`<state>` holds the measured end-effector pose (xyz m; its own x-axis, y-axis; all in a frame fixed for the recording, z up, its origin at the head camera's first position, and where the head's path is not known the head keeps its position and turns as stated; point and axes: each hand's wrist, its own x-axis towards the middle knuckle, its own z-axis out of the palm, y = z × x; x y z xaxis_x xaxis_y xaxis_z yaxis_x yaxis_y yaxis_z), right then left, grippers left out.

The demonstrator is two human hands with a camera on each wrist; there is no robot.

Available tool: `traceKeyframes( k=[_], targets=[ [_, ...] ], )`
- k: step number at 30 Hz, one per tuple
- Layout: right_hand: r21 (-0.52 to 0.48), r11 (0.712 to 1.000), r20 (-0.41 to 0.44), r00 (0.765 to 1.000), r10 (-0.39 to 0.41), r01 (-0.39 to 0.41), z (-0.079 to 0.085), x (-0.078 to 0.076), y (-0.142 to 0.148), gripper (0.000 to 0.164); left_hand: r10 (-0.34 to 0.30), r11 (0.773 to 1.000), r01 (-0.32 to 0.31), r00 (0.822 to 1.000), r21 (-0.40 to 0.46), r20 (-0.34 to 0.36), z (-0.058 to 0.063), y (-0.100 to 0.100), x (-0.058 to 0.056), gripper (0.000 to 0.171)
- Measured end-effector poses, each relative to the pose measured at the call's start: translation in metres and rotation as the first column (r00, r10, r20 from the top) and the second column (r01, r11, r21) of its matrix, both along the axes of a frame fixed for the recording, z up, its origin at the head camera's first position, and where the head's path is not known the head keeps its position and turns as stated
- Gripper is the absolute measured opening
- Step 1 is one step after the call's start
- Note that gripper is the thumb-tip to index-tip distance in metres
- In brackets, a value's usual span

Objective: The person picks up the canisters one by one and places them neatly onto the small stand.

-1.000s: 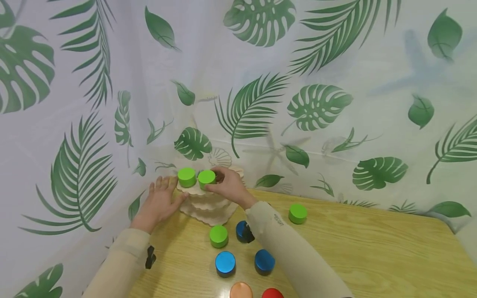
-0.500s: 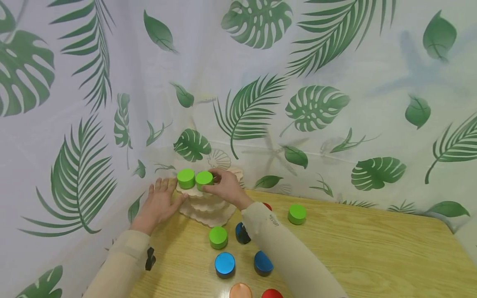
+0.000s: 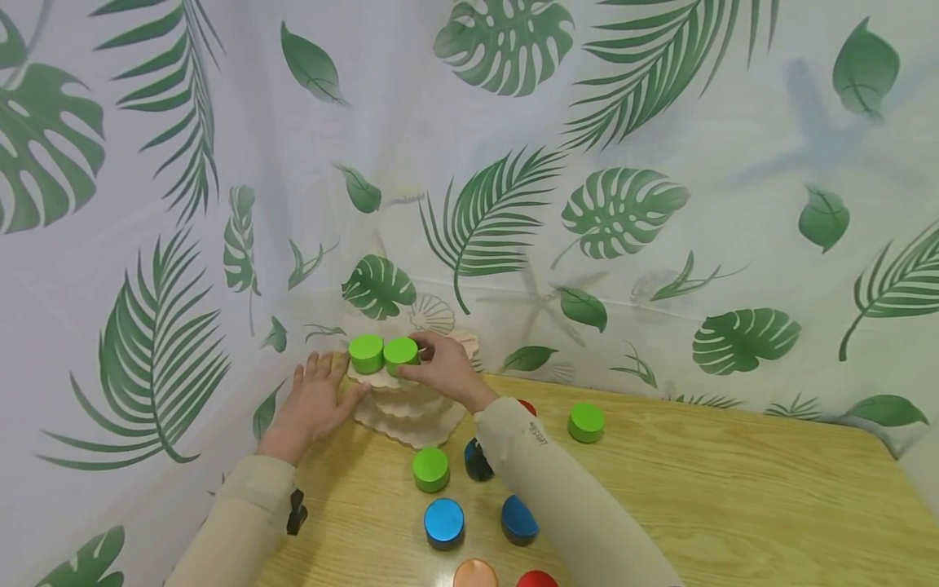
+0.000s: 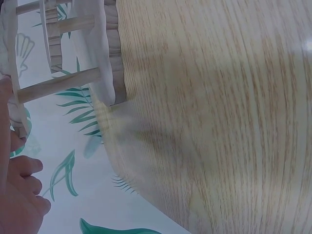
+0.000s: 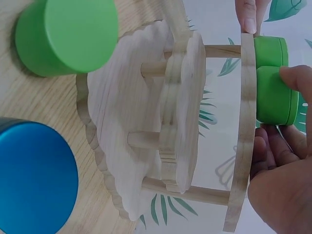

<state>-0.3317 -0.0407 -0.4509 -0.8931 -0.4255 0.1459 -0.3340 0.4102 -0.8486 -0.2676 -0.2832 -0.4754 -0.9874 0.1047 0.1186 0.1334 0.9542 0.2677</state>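
Wood-grained tabletop (image 3: pixel 704 497) spreads across the lower part of the head view, with a leaf-printed curtain (image 3: pixel 645 106) rising behind it. Nearest, at the bottom edge, an orange cylinder (image 3: pixel 475 575) and a red cylinder (image 3: pixel 537 580) are cut off by the frame, and two beige sleeves, left sleeve (image 3: pixel 231 522) and right sleeve (image 3: pixel 579 497), reach inward from below. Just beyond sit a bright blue cylinder (image 3: pixel 443 523) and a darker blue cylinder (image 3: pixel 517 520), the latter partly covered by the right sleeve. Farther up stand a front green cylinder (image 3: pixel 430 470) and another blue cylinder (image 3: pixel 471 456), also partly covered. Right of centre, a separate green cylinder (image 3: pixel 587 422) rests well apart from these, and a sliver of red (image 3: pixel 527 407) shows past the right sleeve.

Beyond them, left of centre, is a tiered wooden stand (image 3: pixel 411 420) with scalloped edges, its boards joined by dowels. Beside it on the left, the left hand (image 3: pixel 314 405) lies with fingers extended, its thumb at the top board's edge. Across from it, the right hand (image 3: pixel 446 368) pinches a green cylinder (image 3: pixel 401 356) on the top board between thumb and fingers; that cylinder touches its left-hand green neighbour (image 3: pixel 366 354), also up there.
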Motion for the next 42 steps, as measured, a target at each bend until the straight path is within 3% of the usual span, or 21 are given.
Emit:
traceKeyframes(
  k=[9,20,27,34,42],
  targets=[
    [0.019,1.000,0.010,1.000,0.008,-0.008,0.003,0.002,0.008,0.077,0.001,1.000,0.000,1.000,0.001,-0.004,0.001,0.002,0.001,0.084],
    [-0.034,0.999,-0.009,1.000,-0.015,0.014,0.004,0.017,0.051,0.051,-0.008,1.000,0.008,1.000,0.011,-0.013,-0.001,0.000,0.002,0.083],
    [-0.088,0.996,-0.001,1.000,-0.019,0.019,0.005,0.024,0.092,0.052,-0.011,1.000,0.011,1.000,0.010,-0.013,-0.003,0.000,0.001,0.084],
    [-0.048,0.998,0.001,0.999,-0.037,0.037,0.005,0.032,0.130,0.047,-0.015,1.000,0.015,1.000,0.015,-0.007,0.000,0.001,0.002,0.085],
    [-0.033,0.999,0.010,1.000,-0.029,0.030,-0.011,0.041,0.164,0.051,-0.019,1.000,0.019,1.000,0.021,-0.020,-0.001,0.000,0.003,0.084]
  ],
)
